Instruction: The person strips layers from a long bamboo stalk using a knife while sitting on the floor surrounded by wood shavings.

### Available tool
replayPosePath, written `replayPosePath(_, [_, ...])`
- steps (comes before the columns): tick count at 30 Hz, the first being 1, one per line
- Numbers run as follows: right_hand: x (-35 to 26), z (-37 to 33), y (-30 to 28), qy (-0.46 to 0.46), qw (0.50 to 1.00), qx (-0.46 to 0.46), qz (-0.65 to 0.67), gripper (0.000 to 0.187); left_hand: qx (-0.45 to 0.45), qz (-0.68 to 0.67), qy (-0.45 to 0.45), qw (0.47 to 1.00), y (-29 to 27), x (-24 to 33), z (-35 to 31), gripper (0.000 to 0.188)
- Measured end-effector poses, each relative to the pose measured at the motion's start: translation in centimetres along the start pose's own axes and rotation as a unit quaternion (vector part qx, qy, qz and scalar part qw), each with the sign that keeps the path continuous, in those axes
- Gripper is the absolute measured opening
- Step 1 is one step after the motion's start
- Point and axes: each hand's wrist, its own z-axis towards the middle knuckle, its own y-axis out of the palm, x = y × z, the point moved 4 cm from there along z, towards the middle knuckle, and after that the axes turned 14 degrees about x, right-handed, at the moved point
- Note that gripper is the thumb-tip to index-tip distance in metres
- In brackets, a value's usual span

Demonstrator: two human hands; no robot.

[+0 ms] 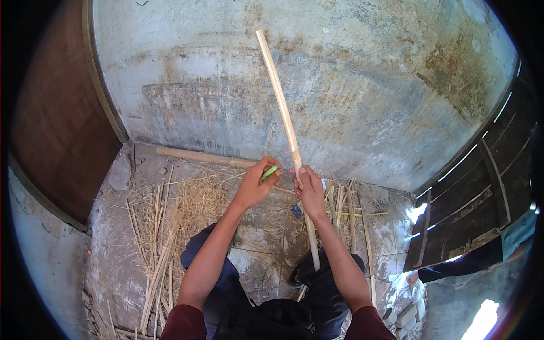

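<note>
My right hand is wrapped round a long pale bamboo strip. The strip slants up in front of the wall, and its lower end comes down between my legs. To the left of it, my left hand is closed on a small light-green object. Its kind cannot be made out, as the fingers cover most of it. A small gap separates the two hands. Below my right hand a small dark blue item lies on the floor, too small to name.
A round bamboo pole lies along the stained wall. Pale shavings and loose strips cover the floor at left; more strips lie at right. Another person's leg shows by the plank wall.
</note>
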Motion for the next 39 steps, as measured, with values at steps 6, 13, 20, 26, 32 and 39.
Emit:
replayPosePath(6, [0.5,0.0,0.4,-0.026,0.999,-0.022,-0.008,0.035,0.023,0.125,0.078,0.989,-0.3,-1.2,0.5,0.017])
replayPosePath(13, [0.7,-0.3,0.8,0.004,0.999,-0.031,-0.024,0.033,0.074,0.215,0.275,0.934,0.3,-2.1,0.2,0.019])
replayPosePath(20, [0.5,-0.9,1.3,0.012,0.998,-0.056,-0.037,0.034,0.018,0.247,0.092,0.964,0.2,-2.8,0.7,0.023])
replayPosePath(26, [0.9,-0.7,1.1,0.014,0.998,-0.05,-0.039,0.034,0.098,0.287,0.228,0.925,-0.3,-2.6,1.1,0.028])
replayPosePath(32, [0.8,-0.9,1.5,0.007,0.997,-0.063,-0.038,0.034,0.082,0.231,0.203,0.948,-0.8,-2.6,1.4,0.022])
replayPosePath(39, [1.2,-0.8,1.1,-0.003,0.998,-0.06,-0.033,0.032,0.049,0.287,0.165,0.942,-0.3,-0.7,1.0,0.028])
